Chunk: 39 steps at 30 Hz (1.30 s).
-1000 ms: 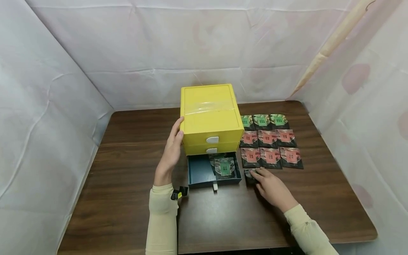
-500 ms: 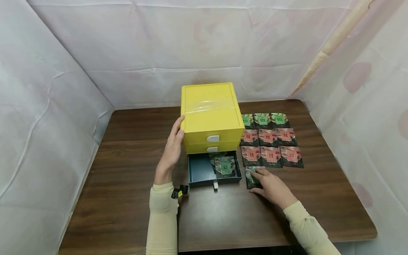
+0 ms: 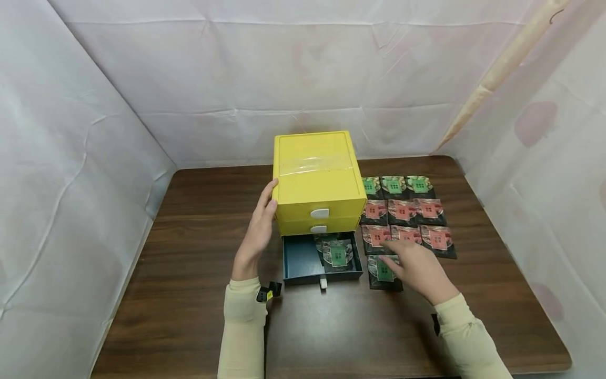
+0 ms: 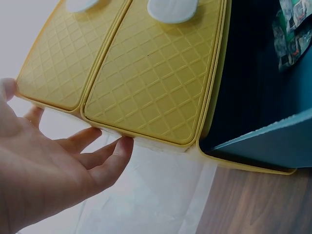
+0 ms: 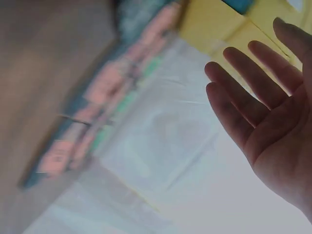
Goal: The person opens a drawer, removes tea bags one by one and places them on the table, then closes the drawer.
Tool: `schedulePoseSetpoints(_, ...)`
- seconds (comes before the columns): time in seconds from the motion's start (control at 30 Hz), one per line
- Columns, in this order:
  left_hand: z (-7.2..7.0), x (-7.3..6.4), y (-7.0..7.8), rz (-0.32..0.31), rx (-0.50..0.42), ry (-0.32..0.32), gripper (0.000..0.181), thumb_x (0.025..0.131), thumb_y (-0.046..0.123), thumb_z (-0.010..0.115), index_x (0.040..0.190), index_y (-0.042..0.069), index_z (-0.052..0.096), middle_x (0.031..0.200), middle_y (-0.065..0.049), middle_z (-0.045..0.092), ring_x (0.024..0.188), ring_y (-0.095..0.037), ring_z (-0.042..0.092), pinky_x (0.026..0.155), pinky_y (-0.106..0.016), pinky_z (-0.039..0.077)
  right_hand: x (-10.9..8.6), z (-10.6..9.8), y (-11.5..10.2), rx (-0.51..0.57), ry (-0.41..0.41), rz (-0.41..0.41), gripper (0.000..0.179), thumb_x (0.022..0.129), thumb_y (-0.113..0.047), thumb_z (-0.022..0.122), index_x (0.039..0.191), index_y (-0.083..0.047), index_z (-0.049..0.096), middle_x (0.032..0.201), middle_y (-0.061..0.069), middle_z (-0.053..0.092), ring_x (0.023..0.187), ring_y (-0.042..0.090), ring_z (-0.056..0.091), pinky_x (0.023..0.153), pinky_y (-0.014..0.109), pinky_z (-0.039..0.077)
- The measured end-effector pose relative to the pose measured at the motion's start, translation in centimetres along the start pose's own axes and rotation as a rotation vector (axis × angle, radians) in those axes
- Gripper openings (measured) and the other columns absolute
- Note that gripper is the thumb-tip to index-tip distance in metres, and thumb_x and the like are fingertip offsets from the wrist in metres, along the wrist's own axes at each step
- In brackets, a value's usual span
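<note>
My left hand (image 3: 257,234) rests its fingers against the left side of a yellow drawer cabinet (image 3: 319,181); in the left wrist view the fingertips (image 4: 124,145) touch the side by the drawer fronts. The blue bottom drawer (image 3: 300,256) is pulled out, with green-labelled packets (image 3: 339,255) in its right half. Over the table my right hand (image 3: 418,266) hovers with fingers extended and nothing in them. Below its thumb lies a single dark packet with a green label (image 3: 385,280). Open fingers show in the right wrist view, above blurred packets.
To the cabinet's right, red-labelled packets (image 3: 402,211) lie in two rows, with a row of green-labelled packets (image 3: 394,185) behind them. The brown wooden table (image 3: 199,252) is enclosed by white sheets (image 3: 213,137). Clear tape crosses the cabinet's top.
My right hand has let go of the green-labelled packet, leaving it flat in front of the red rows, and has lifted off. The left hand keeps its place on the cabinet.
</note>
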State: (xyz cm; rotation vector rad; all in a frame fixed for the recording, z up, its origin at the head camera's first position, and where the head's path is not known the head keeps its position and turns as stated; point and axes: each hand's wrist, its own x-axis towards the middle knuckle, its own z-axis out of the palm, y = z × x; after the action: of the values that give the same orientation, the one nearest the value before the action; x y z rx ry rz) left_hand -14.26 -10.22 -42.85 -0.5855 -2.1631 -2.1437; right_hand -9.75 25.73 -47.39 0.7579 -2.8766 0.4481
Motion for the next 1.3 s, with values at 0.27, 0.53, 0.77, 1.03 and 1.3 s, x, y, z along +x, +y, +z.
schedulePoseSetpoints(0.27, 0.1, 0.0, 0.1, 0.0, -0.001, 0.0, 0.05, 0.108, 0.014, 0.026, 0.155, 0.004, 0.014, 0.157, -0.013, 0.015, 0.135, -0.025, 0.029, 0.108, -0.048, 0.025, 3.1, -2.8, -3.7, 0.042, 0.065, -0.09, 0.03, 0.089, -0.023, 0.073, 0.116, -0.011, 0.071, 0.108, 0.008, 0.07, 0.092, 0.025, 0.067, 0.073, 0.046, 0.053)
schedulePoseSetpoints(0.53, 0.1, 0.2, -0.1, -0.015, -0.005, -0.027, 0.05, 0.108, 0.017, 0.027, 0.155, 0.006, 0.013, 0.157, -0.011, 0.015, 0.132, -0.024, 0.031, 0.107, -0.045, 0.027, 4.9, -2.6, -6.9, 0.079, 0.021, -0.181, 0.027, 0.087, -0.022, 0.074, 0.111, -0.011, 0.072, 0.099, 0.004, 0.071, 0.081, 0.015, 0.065, 0.066, 0.036, 0.053)
schedulePoseSetpoints(0.77, -0.1, 0.0, -0.2, -0.01, -0.006, -0.018, 0.05, 0.108, 0.016, 0.026, 0.155, 0.006, 0.013, 0.156, -0.013, 0.017, 0.127, -0.024, 0.034, 0.105, -0.045, 0.029, 6.1, -0.8, -8.4, 0.119, -0.25, -0.169, 0.035, 0.088, -0.022, 0.074, 0.12, -0.009, 0.069, 0.112, 0.006, 0.069, 0.097, 0.021, 0.066, 0.076, 0.039, 0.053)
schedulePoseSetpoints(1.03, 0.0, -0.2, -0.2, -0.01, 0.002, -0.018, 0.05, 0.108, 0.017, 0.026, 0.155, 0.005, 0.013, 0.155, -0.013, 0.019, 0.124, -0.025, 0.036, 0.102, -0.045, 0.032, 7.1, 0.9, -8.7, 0.151, -0.413, -0.132, 0.037, 0.09, -0.019, 0.071, 0.124, -0.005, 0.066, 0.116, 0.01, 0.067, 0.1, 0.024, 0.065, 0.08, 0.04, 0.052)
schedulePoseSetpoints(1.3, 0.0, -0.1, 0.0, -0.025, 0.007, -0.013, 0.051, 0.108, 0.017, 0.027, 0.156, 0.006, 0.013, 0.156, -0.011, 0.017, 0.126, -0.024, 0.035, 0.103, -0.047, 0.031, 7.9, 2.4, -8.3, 0.105, -0.434, -0.043, 0.04, 0.085, -0.012, 0.076, 0.123, -0.003, 0.067, 0.111, 0.013, 0.069, 0.089, 0.027, 0.066, 0.07, 0.04, 0.052)
